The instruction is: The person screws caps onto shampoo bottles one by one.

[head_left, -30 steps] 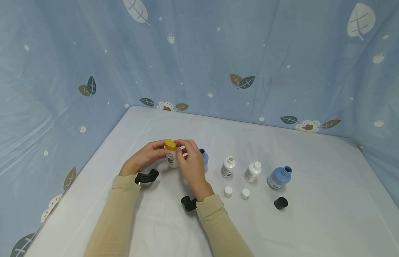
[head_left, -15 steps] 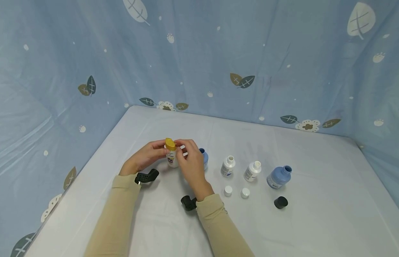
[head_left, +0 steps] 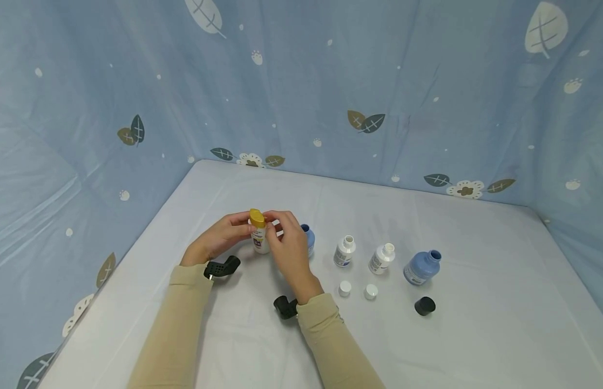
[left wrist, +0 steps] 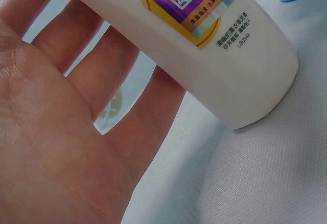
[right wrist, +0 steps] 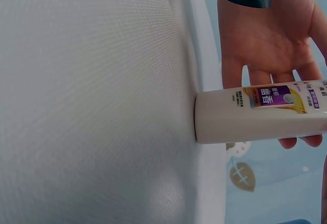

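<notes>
Head view: white bottle (head_left: pixel 259 241) w/ yellow cap (head_left: pixel 256 218), purple label.

Small cream-white plastic bottle (head_left: pixel 260 241) with a purple-and-yellow printed label, standing upright on the white cloth-covered table, base down on the cloth (in the left wrist view (left wrist: pixel 214 45) one edge of the base looks slightly raised off the fabric). Rounded, smooth-walled body, label facing the camera in the right wrist view (right wrist: pixel 260 112). Topped by a mustard-yellow plastic screw cap (head_left: pixel 256 217), sitting a little tilted on the neck; whether fully seated cannot be told. Held between both hands: left hand (head_left: pixel 216 237) behind and beside the body, right hand (head_left: pixel 289 246) with fingertips pinching the cap. Positioned left of the table's middle.
</notes>
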Demonstrator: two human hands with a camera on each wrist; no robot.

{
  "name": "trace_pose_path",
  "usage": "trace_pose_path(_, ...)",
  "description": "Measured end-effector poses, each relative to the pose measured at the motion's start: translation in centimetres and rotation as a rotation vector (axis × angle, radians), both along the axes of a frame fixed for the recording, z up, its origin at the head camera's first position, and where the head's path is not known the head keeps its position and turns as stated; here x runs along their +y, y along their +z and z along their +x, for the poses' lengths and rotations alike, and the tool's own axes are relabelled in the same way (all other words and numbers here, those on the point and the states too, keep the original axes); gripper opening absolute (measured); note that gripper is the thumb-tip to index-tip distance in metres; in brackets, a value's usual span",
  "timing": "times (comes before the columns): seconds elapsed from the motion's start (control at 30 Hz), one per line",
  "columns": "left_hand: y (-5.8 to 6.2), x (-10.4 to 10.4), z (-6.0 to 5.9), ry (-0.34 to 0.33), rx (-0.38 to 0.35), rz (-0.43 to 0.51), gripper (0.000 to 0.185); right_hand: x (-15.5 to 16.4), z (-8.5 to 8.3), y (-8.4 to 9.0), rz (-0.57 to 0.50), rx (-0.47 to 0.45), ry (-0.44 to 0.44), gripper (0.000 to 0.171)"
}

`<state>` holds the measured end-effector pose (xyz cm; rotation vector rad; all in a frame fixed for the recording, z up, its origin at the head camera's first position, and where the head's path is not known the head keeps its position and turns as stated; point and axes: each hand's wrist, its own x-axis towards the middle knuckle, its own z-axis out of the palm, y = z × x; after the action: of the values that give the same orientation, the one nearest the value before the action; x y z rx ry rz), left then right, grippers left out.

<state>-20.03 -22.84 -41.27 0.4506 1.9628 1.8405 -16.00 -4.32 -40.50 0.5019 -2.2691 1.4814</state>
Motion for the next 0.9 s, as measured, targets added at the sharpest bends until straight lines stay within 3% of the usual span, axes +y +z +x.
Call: trace_pose_path(0.9, -0.15, -0.08, -0.09, -0.009, 0.008, 0.014, 0.045, -0.03, -0.02, 0.07, -0.001, 0.025, 0.005, 0.02)
